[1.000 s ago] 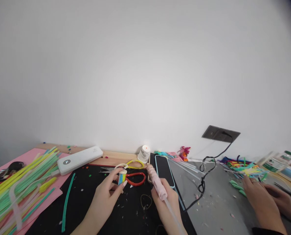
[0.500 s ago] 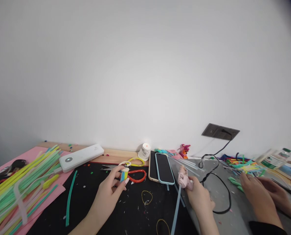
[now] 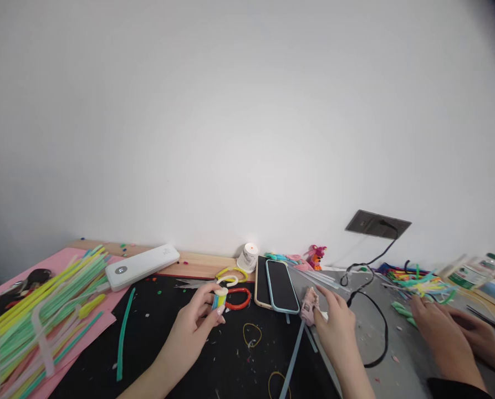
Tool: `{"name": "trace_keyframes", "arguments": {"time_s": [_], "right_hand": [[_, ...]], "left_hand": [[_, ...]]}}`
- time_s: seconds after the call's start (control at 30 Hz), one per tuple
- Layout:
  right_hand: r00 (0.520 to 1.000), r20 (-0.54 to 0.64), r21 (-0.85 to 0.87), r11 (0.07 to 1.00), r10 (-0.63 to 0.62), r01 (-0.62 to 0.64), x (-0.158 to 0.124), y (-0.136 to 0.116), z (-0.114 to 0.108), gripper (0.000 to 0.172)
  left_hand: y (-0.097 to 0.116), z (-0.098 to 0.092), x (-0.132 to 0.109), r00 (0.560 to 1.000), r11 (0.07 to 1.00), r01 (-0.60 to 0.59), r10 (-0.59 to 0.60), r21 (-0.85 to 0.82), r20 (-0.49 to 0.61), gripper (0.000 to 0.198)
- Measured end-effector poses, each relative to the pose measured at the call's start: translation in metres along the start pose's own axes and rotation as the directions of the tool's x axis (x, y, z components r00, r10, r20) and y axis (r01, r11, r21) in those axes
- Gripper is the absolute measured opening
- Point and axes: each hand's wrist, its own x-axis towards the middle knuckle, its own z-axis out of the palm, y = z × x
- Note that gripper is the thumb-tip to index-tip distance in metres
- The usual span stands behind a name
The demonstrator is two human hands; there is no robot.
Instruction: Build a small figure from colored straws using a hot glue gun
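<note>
My left hand (image 3: 197, 321) is closed on a small pipe-cleaner piece (image 3: 219, 299) with blue, yellow and white bands, pinched between thumb and fingertips. A white loop (image 3: 229, 280) shows just above that piece. Behind it lie scissors with a red and a yellow handle (image 3: 239, 299); their blades are partly hidden. A pink glue gun (image 3: 309, 306) lies on the table, a long translucent glue stick (image 3: 292, 357) sticking out of its back. My right hand (image 3: 336, 321) is over the gun's handle side, its fingers apart and stretched; whether they still touch the gun is unclear.
Two phones (image 3: 282, 285) and a paper cup (image 3: 248, 258) stand near the wall. At left, pipe cleaners (image 3: 51, 299) lie beside a white power bank (image 3: 143, 267). A black cord (image 3: 385, 327) loops at right, near another person's hands (image 3: 442, 332).
The glue gun has been lowered onto the table and my right hand's fingers have opened from its handle. My left hand keeps its grip, turning the banded piece slightly.
</note>
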Motion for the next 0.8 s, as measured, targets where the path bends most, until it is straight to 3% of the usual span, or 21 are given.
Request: {"name": "trace_keyframes", "arguments": {"time_s": [0.07, 0.1, 0.2, 0.33, 0.47, 0.7, 0.8], "right_hand": [[0.964, -0.034, 0.263, 0.928, -0.265, 0.264, -0.005, -0.029, -0.003, 0.043], [0.932, -0.002, 0.38, 0.862, -0.363, 0.336, -0.008, -0.044, -0.003, 0.042], [0.849, 0.179, 0.654, 0.705, -0.497, 0.275, -0.012, -0.087, 0.002, 0.038], [0.842, 0.323, 0.725, 0.685, -0.431, 0.073, -0.01, -0.109, 0.022, 0.033], [0.767, 0.506, 0.762, 0.621, -0.395, -0.183, -0.009, -0.097, 0.039, 0.028], [0.788, 0.521, 0.746, 0.624, -0.328, -0.233, -0.007, -0.084, 0.043, 0.009], [0.764, 0.539, 0.78, 0.551, -0.353, -0.296, -0.007, -0.084, 0.042, 0.011]], "left_hand": [[0.002, 0.0, 0.0, 0.999, 0.998, 0.02, -0.017, -0.066, 0.044, 0.028], [0.003, 0.001, -0.001, 0.997, 0.995, 0.029, -0.023, -0.096, 0.069, 0.028], [0.005, 0.002, -0.002, 0.988, 0.986, 0.057, -0.032, -0.159, 0.153, 0.027], [0.006, 0.004, -0.005, 0.962, 0.985, 0.042, 0.004, -0.164, 0.271, 0.022], [0.006, 0.005, -0.006, 0.954, 0.989, 0.05, -0.006, -0.141, 0.298, 0.022], [0.005, 0.004, 0.0, 0.945, 0.907, 0.253, -0.157, -0.338, 0.288, 0.03], [0.007, 0.002, 0.001, 0.94, 0.858, 0.322, -0.237, -0.401, 0.247, 0.037]]}}
